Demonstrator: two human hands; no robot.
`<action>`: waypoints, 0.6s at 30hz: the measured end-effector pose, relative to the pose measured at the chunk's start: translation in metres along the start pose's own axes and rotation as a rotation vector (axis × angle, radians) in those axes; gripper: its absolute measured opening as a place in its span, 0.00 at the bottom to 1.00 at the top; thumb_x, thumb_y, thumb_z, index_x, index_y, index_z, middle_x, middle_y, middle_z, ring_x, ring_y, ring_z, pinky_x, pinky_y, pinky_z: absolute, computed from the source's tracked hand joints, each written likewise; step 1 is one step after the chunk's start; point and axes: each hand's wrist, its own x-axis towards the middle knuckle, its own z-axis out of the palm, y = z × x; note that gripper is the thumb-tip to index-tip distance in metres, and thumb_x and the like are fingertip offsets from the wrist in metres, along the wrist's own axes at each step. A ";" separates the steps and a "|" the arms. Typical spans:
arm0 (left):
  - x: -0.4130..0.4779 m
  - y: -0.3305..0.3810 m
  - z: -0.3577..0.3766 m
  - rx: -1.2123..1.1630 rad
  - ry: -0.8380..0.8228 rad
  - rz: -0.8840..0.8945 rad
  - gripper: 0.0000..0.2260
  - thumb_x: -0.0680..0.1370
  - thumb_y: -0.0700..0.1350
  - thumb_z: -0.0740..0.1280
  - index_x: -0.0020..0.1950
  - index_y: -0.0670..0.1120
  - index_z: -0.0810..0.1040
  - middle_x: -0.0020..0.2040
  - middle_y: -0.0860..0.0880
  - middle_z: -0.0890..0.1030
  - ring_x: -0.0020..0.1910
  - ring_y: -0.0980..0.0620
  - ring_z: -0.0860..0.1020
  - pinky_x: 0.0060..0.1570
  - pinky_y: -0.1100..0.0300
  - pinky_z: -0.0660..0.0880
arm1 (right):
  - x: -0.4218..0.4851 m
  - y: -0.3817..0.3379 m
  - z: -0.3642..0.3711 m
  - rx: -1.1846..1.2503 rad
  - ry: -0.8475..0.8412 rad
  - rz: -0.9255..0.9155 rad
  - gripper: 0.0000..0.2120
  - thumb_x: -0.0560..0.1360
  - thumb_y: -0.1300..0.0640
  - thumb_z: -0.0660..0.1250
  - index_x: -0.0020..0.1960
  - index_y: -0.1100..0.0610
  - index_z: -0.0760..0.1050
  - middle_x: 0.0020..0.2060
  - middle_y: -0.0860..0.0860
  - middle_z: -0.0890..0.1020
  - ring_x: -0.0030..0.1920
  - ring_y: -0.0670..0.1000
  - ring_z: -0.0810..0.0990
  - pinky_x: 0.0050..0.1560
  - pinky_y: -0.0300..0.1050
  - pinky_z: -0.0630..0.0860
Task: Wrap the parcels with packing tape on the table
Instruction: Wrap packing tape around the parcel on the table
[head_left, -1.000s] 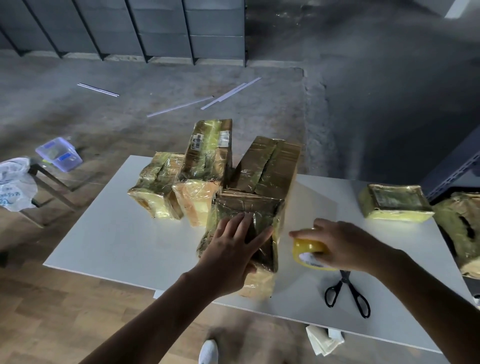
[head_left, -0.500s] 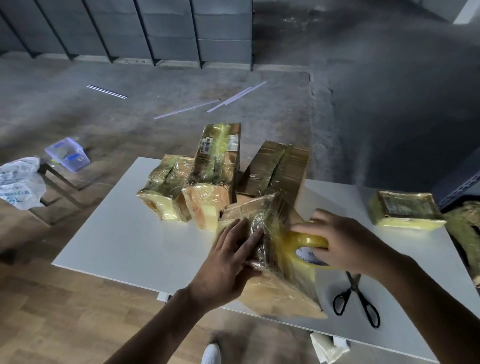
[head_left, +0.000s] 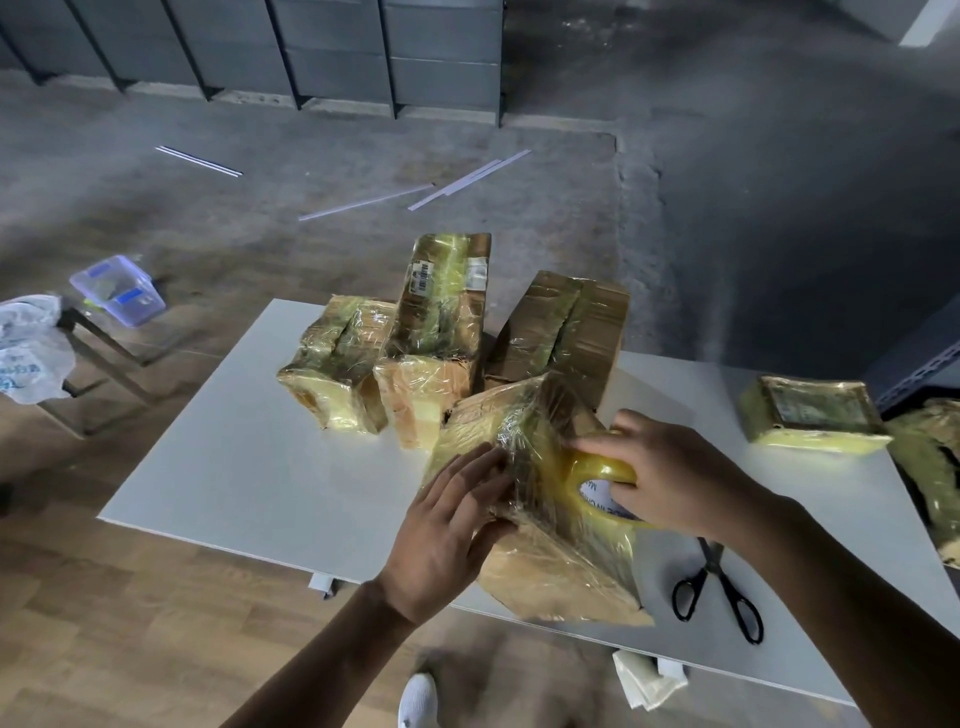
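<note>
The right hand (head_left: 670, 478) is clenched on a translucent yellow roll of packing tape (head_left: 597, 467), one digit hooked through its core and the others over the rim, a hold that would let the roll turn and pay out. The roll sits hard against the upper right face of the brown cardboard parcel (head_left: 550, 566) under work, which suggests a band is being laid there.

The left hand (head_left: 452, 525) grasps nothing. Its fingers lie straight and flat on the parcel's left face, evidently to brace it and press the film down.

The parcel stands tilted at the near edge of the flat white table (head_left: 234, 467). Its top is glossy with tape and its lower end shows barer card. Judgement: wrapping of this item is partway done.

Just behind it, three tape-covered parcels (head_left: 441, 322) stand grouped, apparently set aside as finished. A flat wrapped packet (head_left: 810, 421) lies well apart at the right. Black-handled scissors (head_left: 722, 592) rest near the right wrist, within reach for the cut.
</note>
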 end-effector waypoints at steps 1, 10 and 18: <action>0.000 -0.001 0.000 0.001 0.003 0.004 0.22 0.76 0.47 0.70 0.67 0.43 0.69 0.66 0.41 0.74 0.69 0.43 0.71 0.60 0.45 0.75 | 0.000 -0.001 0.000 -0.002 -0.002 0.003 0.28 0.72 0.55 0.65 0.70 0.37 0.68 0.40 0.43 0.64 0.31 0.42 0.67 0.29 0.33 0.58; 0.008 0.000 -0.012 -0.014 -0.080 -0.016 0.21 0.76 0.48 0.70 0.68 0.50 0.70 0.63 0.42 0.75 0.66 0.42 0.72 0.58 0.47 0.75 | 0.002 -0.007 -0.003 -0.002 -0.004 0.006 0.28 0.73 0.57 0.65 0.70 0.39 0.69 0.42 0.44 0.64 0.33 0.45 0.70 0.30 0.32 0.59; 0.050 -0.005 -0.029 0.129 -0.470 -0.032 0.39 0.70 0.69 0.65 0.75 0.50 0.64 0.76 0.48 0.60 0.76 0.49 0.54 0.68 0.51 0.65 | 0.010 -0.010 0.001 0.010 0.024 -0.025 0.28 0.72 0.57 0.67 0.69 0.40 0.68 0.47 0.45 0.69 0.39 0.46 0.74 0.35 0.35 0.70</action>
